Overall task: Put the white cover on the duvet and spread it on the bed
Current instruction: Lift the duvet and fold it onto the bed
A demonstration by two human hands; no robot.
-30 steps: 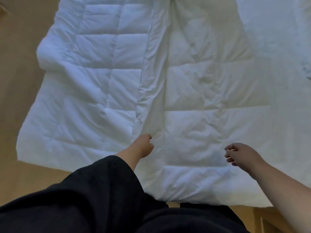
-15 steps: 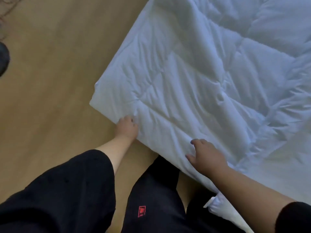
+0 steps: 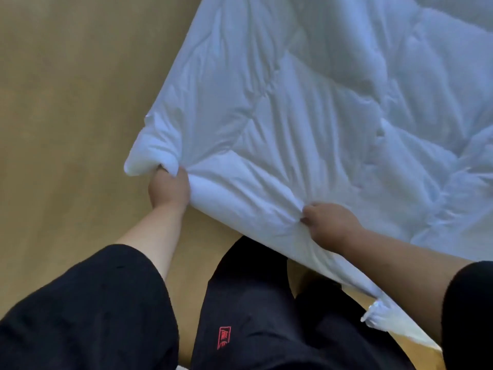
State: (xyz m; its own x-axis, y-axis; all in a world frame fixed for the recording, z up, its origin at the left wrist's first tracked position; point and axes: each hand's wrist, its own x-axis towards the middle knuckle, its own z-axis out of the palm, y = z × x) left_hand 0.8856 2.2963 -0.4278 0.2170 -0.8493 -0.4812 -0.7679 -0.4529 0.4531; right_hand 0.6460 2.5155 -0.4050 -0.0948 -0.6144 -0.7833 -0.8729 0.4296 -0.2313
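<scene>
Left hand (image 3: 168, 189), at about eight o'clock of the frame's middle, clenched on the near corner of the white duvet (image 3: 306, 108) — fingers buried in a bunched fold, cloth puckered around the fist. Right hand (image 3: 329, 225), at roughly five o'clock of centre, likewise curled tight into the near edge, creases fanning away from the pinch toward twelve and one o'clock. Between the two fists, a rolled lip of edge, lifted and slightly taut. Quilted body of the duvet spread from the hands up toward one and two o'clock, filling the upper right; bed surface beneath not distinguishable from it. Tan floor (image 3: 66, 102) across the whole left side, from seven round to eleven o'clock. Black trousers (image 3: 240, 316) at six o'clock, with a small red mark on the thigh; black sleeves at both lower corners. At four o'clock, below the right forearm, a small translucent scrap (image 3: 373, 313) at the duvet's edge — a tag or a bit of packaging, impossible to say which. White cover not identifiable anywhere in view. Judged from the deep wrinkles and puffy quilting: soft, light for its bulk, floppy, no stiffness to carry a push, so only pulling likely to move it. Best held at corners and along the hem, with whole-fist bunches rather than fingertip pinches, smooth fabric probably prone to slipping out of a shallow grip. Likely risk — dragging the far side off its place when tugged from one corner.
</scene>
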